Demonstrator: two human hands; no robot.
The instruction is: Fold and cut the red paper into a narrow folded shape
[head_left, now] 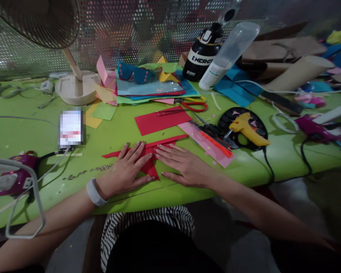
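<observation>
Red folded paper sheet lies flattened under both open palms, left hand and right hand; press creases firmly outward, evenly.

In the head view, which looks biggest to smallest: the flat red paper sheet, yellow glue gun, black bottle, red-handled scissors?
1. Flat red paper sheet
2. Black bottle, though it is farther away
3. Yellow glue gun and red-handled scissors look alike; unranked.

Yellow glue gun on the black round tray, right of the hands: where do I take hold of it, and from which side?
Probably take the yellow glue gun by its handle, the thick end lying toward the lower right over the black tray rim. Come from the right: the nozzle points left, and the cord trails off toward the table edge.
</observation>
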